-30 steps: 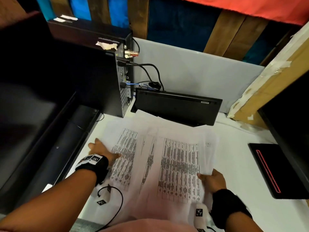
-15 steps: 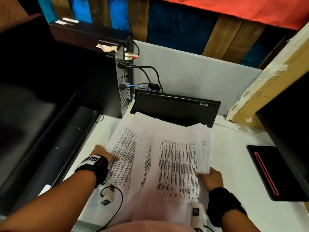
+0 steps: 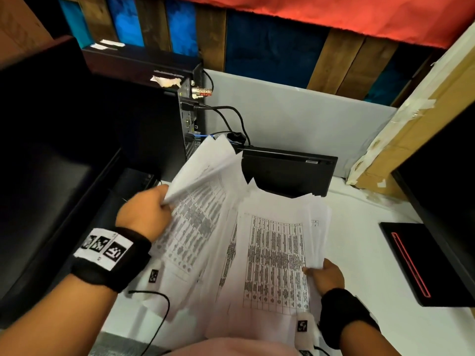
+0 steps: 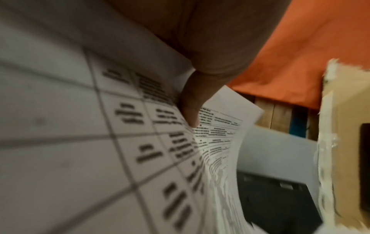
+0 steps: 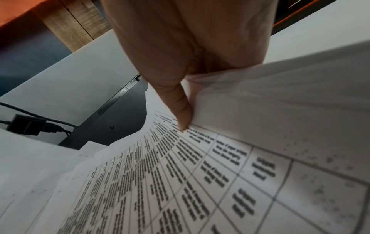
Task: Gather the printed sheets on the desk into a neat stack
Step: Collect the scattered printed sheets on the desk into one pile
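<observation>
The printed sheets (image 3: 272,255) lie fanned over the near middle of the white table (image 3: 359,253), their tables of dark text facing up, edges uneven and not squared. The left part of the pile is lifted off the table and bent upward — its far corner rises in front of the black computer tower (image 3: 154,129). The left hand (image 3: 146,211) grips that raised edge, fingers curled round the paper; the left wrist view shows its thumb (image 4: 192,101) pressed on the printed face. The right hand (image 3: 325,276) pinches the right edge of the pile low down, with a few sheets curling up beside it; in the right wrist view one finger (image 5: 178,102) lies along the top page while paper folds over the others.

Just behind the sheets a black laptop (image 3: 288,173) stands tilted, its lower edge hidden by the paper. Cables (image 3: 231,116) run from the tower's rear toward it. A black pad with a red outline (image 3: 416,263) lies well apart on the right — beyond it, a taped cardboard box (image 3: 416,140) leans against the grey partition (image 3: 295,116).
</observation>
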A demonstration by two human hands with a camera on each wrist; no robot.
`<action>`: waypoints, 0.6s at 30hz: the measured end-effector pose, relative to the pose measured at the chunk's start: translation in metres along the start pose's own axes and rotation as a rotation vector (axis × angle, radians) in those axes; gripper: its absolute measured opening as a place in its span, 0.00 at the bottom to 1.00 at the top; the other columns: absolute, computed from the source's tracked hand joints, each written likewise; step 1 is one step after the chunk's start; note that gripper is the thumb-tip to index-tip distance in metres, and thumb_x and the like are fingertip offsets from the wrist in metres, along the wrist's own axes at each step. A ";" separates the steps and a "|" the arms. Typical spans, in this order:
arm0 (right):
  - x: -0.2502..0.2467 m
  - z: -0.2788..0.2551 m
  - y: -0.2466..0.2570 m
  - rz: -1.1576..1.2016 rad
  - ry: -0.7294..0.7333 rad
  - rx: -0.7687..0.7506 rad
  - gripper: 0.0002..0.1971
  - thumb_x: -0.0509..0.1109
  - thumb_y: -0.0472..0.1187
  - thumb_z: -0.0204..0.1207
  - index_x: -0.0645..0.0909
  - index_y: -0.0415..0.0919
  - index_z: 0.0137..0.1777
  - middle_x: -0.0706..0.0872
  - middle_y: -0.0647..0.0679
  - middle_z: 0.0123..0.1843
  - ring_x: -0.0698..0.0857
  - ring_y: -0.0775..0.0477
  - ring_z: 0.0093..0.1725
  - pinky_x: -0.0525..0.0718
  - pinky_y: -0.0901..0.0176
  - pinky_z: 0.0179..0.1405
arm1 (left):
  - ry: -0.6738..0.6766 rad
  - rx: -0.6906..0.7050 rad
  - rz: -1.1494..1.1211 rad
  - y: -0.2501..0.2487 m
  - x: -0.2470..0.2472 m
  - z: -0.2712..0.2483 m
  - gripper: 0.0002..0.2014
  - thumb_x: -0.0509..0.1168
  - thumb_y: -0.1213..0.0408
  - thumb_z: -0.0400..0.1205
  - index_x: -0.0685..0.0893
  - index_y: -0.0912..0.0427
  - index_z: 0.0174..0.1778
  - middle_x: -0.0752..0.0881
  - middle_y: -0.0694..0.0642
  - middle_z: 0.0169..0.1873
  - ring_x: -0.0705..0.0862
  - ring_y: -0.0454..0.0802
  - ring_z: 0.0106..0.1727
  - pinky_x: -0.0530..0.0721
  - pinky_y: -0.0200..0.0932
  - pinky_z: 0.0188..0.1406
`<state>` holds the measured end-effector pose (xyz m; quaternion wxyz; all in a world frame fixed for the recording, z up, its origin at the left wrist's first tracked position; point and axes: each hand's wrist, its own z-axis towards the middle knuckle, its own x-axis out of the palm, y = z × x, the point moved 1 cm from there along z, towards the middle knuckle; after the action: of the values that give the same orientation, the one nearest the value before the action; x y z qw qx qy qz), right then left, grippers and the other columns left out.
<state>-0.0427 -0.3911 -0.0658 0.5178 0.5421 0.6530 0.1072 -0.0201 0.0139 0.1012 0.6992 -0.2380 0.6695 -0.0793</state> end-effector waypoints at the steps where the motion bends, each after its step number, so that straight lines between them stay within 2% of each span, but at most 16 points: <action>1: -0.001 -0.002 0.002 0.009 0.002 -0.008 0.11 0.77 0.33 0.70 0.82 0.37 0.52 0.87 0.39 0.45 0.85 0.38 0.46 0.80 0.55 0.48 | -0.048 0.025 0.012 -0.004 -0.013 0.000 0.01 0.64 0.60 0.78 0.78 0.50 0.43 0.86 0.54 0.37 0.85 0.62 0.42 0.85 0.51 0.40; 4: -0.003 -0.004 0.002 0.033 0.011 -0.029 0.11 0.76 0.32 0.72 0.81 0.38 0.52 0.87 0.37 0.48 0.85 0.39 0.47 0.80 0.55 0.48 | -0.210 0.075 -0.011 -0.016 -0.048 0.001 0.02 0.63 0.63 0.78 0.79 0.53 0.45 0.85 0.58 0.34 0.84 0.64 0.39 0.83 0.53 0.36; 6: -0.002 -0.005 0.001 0.072 0.024 -0.042 0.13 0.76 0.31 0.71 0.80 0.39 0.54 0.88 0.36 0.50 0.85 0.37 0.50 0.82 0.52 0.52 | -0.297 0.077 -0.132 -0.021 -0.065 0.005 0.03 0.66 0.64 0.78 0.81 0.55 0.47 0.85 0.59 0.34 0.82 0.63 0.38 0.79 0.49 0.36; 9: -0.002 -0.011 0.001 0.198 0.055 -0.030 0.15 0.74 0.28 0.72 0.80 0.39 0.57 0.88 0.39 0.52 0.86 0.37 0.52 0.82 0.48 0.57 | -0.269 0.090 -0.466 -0.031 -0.070 0.009 0.04 0.68 0.65 0.80 0.82 0.53 0.49 0.83 0.54 0.34 0.80 0.51 0.33 0.76 0.42 0.31; 11: -0.001 -0.014 -0.001 0.272 0.103 0.015 0.18 0.72 0.27 0.74 0.80 0.38 0.63 0.89 0.39 0.56 0.87 0.37 0.55 0.82 0.43 0.63 | -0.166 0.024 -0.696 -0.036 -0.048 0.011 0.05 0.69 0.67 0.81 0.82 0.54 0.50 0.82 0.53 0.34 0.79 0.47 0.30 0.77 0.39 0.23; 13: 0.000 -0.015 0.000 0.243 0.142 0.052 0.22 0.71 0.31 0.76 0.75 0.36 0.71 0.84 0.36 0.67 0.84 0.35 0.64 0.79 0.41 0.68 | -0.028 -0.062 -0.798 -0.035 -0.003 0.015 0.08 0.70 0.68 0.80 0.81 0.55 0.52 0.82 0.53 0.33 0.79 0.49 0.30 0.78 0.40 0.23; 15: 0.000 -0.017 0.003 0.225 0.179 0.083 0.28 0.69 0.34 0.79 0.67 0.34 0.78 0.76 0.35 0.76 0.77 0.34 0.73 0.74 0.41 0.74 | 0.146 -0.115 -0.784 -0.030 0.052 0.018 0.11 0.70 0.69 0.80 0.80 0.58 0.57 0.84 0.58 0.36 0.80 0.54 0.35 0.79 0.43 0.31; 17: -0.003 -0.025 0.013 0.237 0.191 0.087 0.27 0.65 0.31 0.81 0.66 0.31 0.79 0.74 0.36 0.77 0.75 0.35 0.75 0.71 0.49 0.74 | 0.358 -0.175 -0.742 -0.025 0.101 0.014 0.15 0.69 0.69 0.80 0.79 0.60 0.63 0.86 0.63 0.46 0.82 0.55 0.44 0.79 0.44 0.41; 18: -0.004 -0.027 0.017 0.251 0.201 0.095 0.26 0.64 0.31 0.82 0.65 0.30 0.80 0.73 0.36 0.77 0.74 0.36 0.76 0.70 0.51 0.73 | 0.456 -0.202 -0.685 -0.020 0.125 0.010 0.16 0.69 0.67 0.81 0.78 0.59 0.65 0.86 0.62 0.50 0.83 0.55 0.45 0.79 0.42 0.44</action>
<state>-0.0545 -0.3764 -0.0396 0.4064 0.6298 0.6330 0.1938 0.0053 -0.0550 -0.0020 0.4394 -0.4907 0.6936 -0.2917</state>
